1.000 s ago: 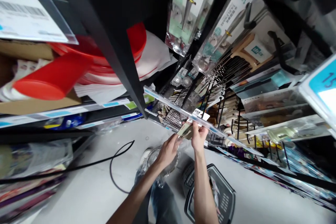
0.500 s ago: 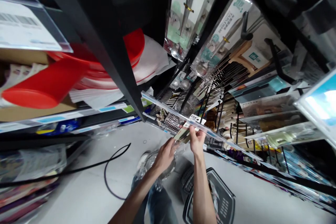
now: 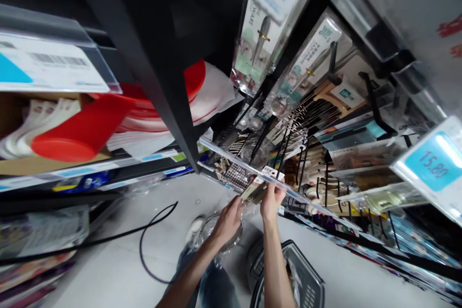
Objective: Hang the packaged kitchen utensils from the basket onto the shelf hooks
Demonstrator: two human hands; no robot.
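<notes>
A flat carded package with a white header card hangs at a low rack, behind a clear price rail. My left hand pinches its lower left end, fingers closed. At its right side, just under the rail, my right hand is closed on it too, with the fingertips partly hidden. The package's contents are too small to make out. Beside it a pack with a dark checked pattern sits on the rack.
A dark shopping basket stands on the floor at my right. Red plastic scoops lie on the left shelf, past a black post. Tableware packs hang above. A black cable loops across the floor. A price tag juts in at right.
My view has shifted, so shelves and hanging packs appear lower and more price tags show. Both hands stay on the package, which looks almost unmoved at the rail.
</notes>
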